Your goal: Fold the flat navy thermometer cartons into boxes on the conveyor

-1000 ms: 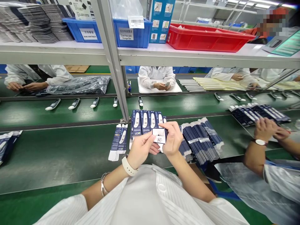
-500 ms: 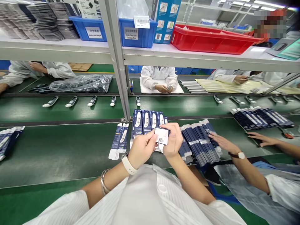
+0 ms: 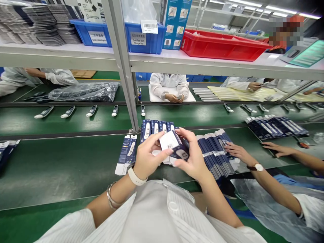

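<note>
Box (image 3: 179,149) of navy and white is held above the counter (image 3: 76,165) between your left hand (image 3: 146,158) and right hand (image 3: 194,158), both half curled: the left grips its white end, the right its navy part. More navy boxes (image 3: 155,126) sit just beyond your hands, a flattened carton (image 3: 127,152) to their left, banded bundles (image 3: 215,155) to their right.

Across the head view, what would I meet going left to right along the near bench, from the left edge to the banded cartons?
Dark cartons, flat carton, left hand, held box, right hand, banded cartons.
</note>
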A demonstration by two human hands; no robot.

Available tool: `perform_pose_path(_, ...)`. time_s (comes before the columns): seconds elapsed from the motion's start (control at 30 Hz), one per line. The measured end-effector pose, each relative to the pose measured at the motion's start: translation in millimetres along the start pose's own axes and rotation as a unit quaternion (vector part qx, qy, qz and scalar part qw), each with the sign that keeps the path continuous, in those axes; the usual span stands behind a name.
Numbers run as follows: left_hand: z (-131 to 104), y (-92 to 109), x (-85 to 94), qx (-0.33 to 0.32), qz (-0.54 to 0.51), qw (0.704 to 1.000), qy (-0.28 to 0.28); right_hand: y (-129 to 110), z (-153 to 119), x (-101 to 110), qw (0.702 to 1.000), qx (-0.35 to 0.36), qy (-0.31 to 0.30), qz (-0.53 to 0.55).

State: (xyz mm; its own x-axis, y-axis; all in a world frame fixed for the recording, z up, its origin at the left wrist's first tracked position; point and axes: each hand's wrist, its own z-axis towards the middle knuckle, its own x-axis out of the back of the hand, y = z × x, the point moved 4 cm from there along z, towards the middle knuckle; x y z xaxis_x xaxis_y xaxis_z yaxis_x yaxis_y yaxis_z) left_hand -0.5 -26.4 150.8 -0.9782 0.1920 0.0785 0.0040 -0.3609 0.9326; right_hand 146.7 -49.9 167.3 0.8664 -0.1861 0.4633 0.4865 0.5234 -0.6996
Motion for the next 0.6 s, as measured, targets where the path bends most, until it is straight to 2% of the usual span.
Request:
perform_pose_path(0.07,10,-7,-3.4,0.058,-0.081,0.995,-0.010,14,-2,10,0.995,-0.059,-0.031,-0.077)
perform_pose_path(0.17,26,-11,-1.7,0.090,-0.131,0.987,-0.017,56,-3,39,0.966,-0.223,0.046,-0.123)
perform_pose_path(0.23,35,-15,9.8,0.093,-0.109,0.989,0.031,93,-3,54,0.936,-0.322,0.095,-0.108)
perform_pose_path(0.3,39,-25,25.5,0.103,-0.073,0.988,0.087,134,-1,57,0.912,-0.388,0.112,-0.071)
perform_pose_path(0.4,38,-50,48.8,0.138,-0.028,0.980,0.137,188,5,39,0.890,-0.451,0.074,0.006)
perform_pose_path(0.47,32,-68,63.2,0.162,-0.009,0.973,0.161,213,9,21,0.879,-0.474,0.049,0.037)
perform_pose_path(0.6,14,-99,88.8,0.211,0.009,0.955,0.207,232,10,-8,0.860,-0.500,0.031,0.099)
